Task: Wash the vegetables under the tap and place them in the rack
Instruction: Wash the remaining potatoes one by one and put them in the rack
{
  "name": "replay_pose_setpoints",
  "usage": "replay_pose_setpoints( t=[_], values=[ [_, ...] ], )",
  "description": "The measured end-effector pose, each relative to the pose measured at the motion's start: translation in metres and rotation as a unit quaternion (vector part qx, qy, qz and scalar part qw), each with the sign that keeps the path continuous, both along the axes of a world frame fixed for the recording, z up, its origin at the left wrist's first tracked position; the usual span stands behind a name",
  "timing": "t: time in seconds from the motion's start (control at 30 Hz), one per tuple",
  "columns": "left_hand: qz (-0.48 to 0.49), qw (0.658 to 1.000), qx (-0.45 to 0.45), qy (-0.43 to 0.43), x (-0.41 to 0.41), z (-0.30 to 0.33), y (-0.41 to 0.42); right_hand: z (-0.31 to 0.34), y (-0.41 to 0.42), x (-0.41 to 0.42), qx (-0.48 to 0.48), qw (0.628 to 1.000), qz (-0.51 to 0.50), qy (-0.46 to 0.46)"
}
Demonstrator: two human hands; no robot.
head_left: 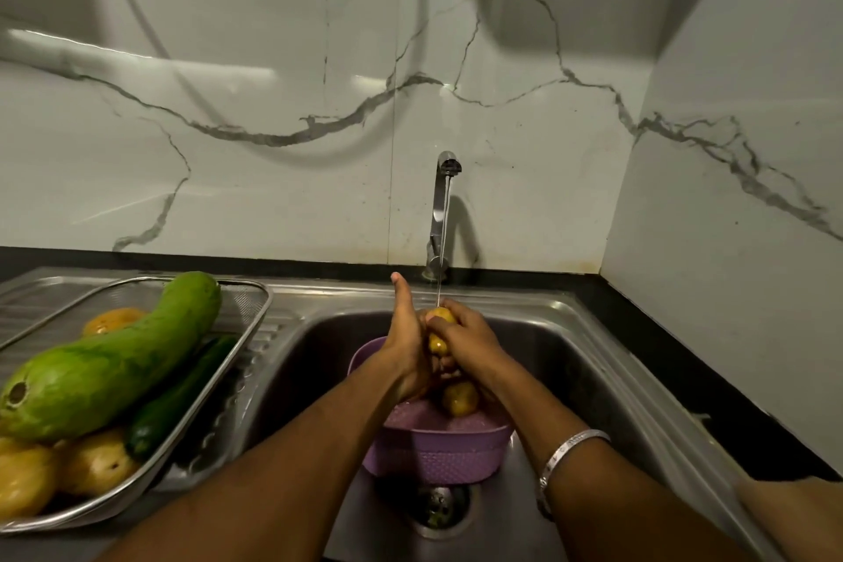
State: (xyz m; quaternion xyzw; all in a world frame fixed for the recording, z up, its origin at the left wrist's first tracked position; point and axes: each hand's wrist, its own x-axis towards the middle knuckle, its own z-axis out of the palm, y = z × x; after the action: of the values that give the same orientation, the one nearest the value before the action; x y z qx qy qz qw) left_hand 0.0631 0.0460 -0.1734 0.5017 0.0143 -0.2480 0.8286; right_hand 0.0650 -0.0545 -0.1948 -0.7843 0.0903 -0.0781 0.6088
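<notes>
Potato (440, 330) between both hands

A yellow potato (440, 329) is held upright between both hands under the thin stream from the chrome tap (441, 214), over a purple plastic colander (438, 447) in the sink, where another potato (460, 397) lies. The wire mesh rack (219, 379) on the drainboard holds a large pale-green bottle gourd (109, 370) (cut stem end facing near), a dark cucumber (182, 397) beside it, and several potatoes (59, 470).
</notes>
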Motion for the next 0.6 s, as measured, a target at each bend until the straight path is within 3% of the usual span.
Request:
replay_pose_setpoints(
  t=[0.17, 0.43, 0.5, 0.6],
  values=[
    [0.027, 1.0, -0.005, 0.0, -0.003, 0.0, -0.013, -0.002, 0.002, 0.004, -0.049, 0.99, -0.101, -0.082],
    [0.027, 0.999, -0.017, -0.038, -0.002, -0.002, -0.005, 0.004, 0.007, 0.001, -0.04, 0.982, -0.141, -0.119],
    [0.025, 0.998, -0.02, -0.045, -0.001, -0.003, -0.005, 0.006, 0.001, 0.002, -0.028, 0.989, -0.115, -0.093],
    [0.028, 0.999, -0.007, -0.043, 0.002, -0.002, -0.002, 0.01, -0.005, 0.002, 0.08, 0.997, -0.002, -0.02]
  ],
)
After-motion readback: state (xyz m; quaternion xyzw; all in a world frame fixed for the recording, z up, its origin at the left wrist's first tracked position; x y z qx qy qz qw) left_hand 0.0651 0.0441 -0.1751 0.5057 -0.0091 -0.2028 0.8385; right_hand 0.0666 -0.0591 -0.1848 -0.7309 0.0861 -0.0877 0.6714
